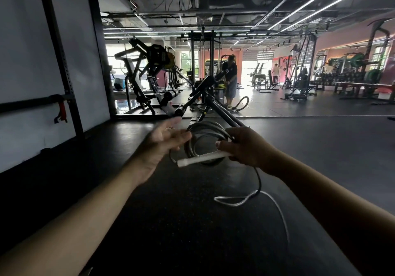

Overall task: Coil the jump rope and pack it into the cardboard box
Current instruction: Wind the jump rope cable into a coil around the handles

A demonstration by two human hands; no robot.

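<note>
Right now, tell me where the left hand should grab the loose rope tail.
Grip the tail just below the right hand, where it hangs clear of the floor, and come from the left, under the white handle. Lower down it snakes flat on the floor. The left hand is open beside the coil.

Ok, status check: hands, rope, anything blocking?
Right hand shut on white handle and coil. Left hand open beside the loops. Rope tail trailing on floor, uncoiled. No cardboard box in view.

No text, label or number can be read anywhere. The gym machines [149, 66] beyond the hands are too dark.
</note>
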